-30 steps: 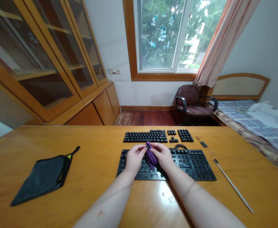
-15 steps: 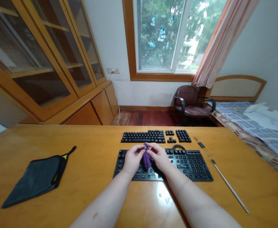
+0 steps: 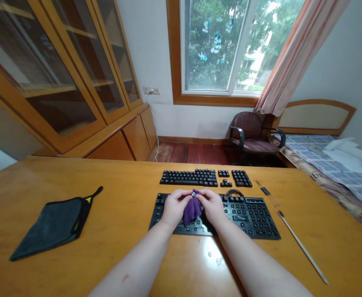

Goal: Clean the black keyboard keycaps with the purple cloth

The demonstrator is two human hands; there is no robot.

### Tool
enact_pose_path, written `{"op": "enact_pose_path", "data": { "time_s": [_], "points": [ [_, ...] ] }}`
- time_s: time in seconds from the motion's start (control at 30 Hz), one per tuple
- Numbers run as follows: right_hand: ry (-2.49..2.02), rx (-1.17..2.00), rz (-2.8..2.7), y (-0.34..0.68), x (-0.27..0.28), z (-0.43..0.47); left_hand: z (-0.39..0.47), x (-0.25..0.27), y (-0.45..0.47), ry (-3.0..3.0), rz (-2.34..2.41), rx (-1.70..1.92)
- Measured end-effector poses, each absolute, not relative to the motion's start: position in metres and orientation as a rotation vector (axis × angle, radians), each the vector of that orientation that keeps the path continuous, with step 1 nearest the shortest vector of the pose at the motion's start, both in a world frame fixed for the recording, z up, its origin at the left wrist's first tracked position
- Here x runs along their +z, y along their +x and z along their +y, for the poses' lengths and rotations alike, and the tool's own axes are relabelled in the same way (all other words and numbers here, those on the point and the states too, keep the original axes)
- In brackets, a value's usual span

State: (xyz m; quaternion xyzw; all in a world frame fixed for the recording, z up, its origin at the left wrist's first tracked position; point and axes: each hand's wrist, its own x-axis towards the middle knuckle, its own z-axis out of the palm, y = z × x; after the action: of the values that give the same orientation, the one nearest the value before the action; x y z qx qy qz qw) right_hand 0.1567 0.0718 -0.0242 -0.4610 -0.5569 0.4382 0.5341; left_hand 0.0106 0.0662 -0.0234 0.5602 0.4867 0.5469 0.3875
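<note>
My left hand [image 3: 175, 208] and my right hand [image 3: 212, 205] meet above a black keyboard base [image 3: 255, 220] whose key posts are mostly bare. Both are closed in a pinch on a purple cloth [image 3: 192, 211], which hangs down between them in folds. At the fingertips, against the cloth, shows a small dark piece [image 3: 193, 194] with a pale top, about the size of a keycap; its kind is too small to be sure of. My hands and the cloth cover part of the base. Behind it, loose black keycaps [image 3: 188, 178] lie grouped in keyboard layout.
On the right of the wooden desk [image 3: 121, 231] lie a wire keycap puller [image 3: 265, 191] and a thin brush [image 3: 303, 247]. A folded dark grey cloth [image 3: 50, 225] lies at left. Beyond the desk stand a chair [image 3: 250, 132], a bed and a glass-doored cabinet.
The purple cloth has spread wider below my fingers, and the small piece is turned differently between them. The whole view has shifted slightly, with the scene moving right.
</note>
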Motion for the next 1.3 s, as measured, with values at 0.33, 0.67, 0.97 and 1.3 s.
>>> {"op": "enact_pose_path", "data": {
  "time_s": [0.33,0.67,0.97,1.3],
  "points": [
    [-1.061,1.054,-1.391,0.1526,-0.0292,0.0754,0.0682,-0.0276,0.0108,1.320,1.203,1.402],
    [-1.088,1.163,-1.189,0.1494,-0.0239,0.0723,0.0693,-0.0203,0.0055,1.424,1.199,1.329],
    [-1.077,1.172,-1.192,0.1521,-0.0272,0.0723,0.0706,-0.0199,0.0059,1.354,1.165,1.310],
    [-1.100,0.867,-1.376,0.1541,-0.0226,0.0693,0.0690,-0.0212,0.0094,1.441,1.203,1.310]
  ]
}}
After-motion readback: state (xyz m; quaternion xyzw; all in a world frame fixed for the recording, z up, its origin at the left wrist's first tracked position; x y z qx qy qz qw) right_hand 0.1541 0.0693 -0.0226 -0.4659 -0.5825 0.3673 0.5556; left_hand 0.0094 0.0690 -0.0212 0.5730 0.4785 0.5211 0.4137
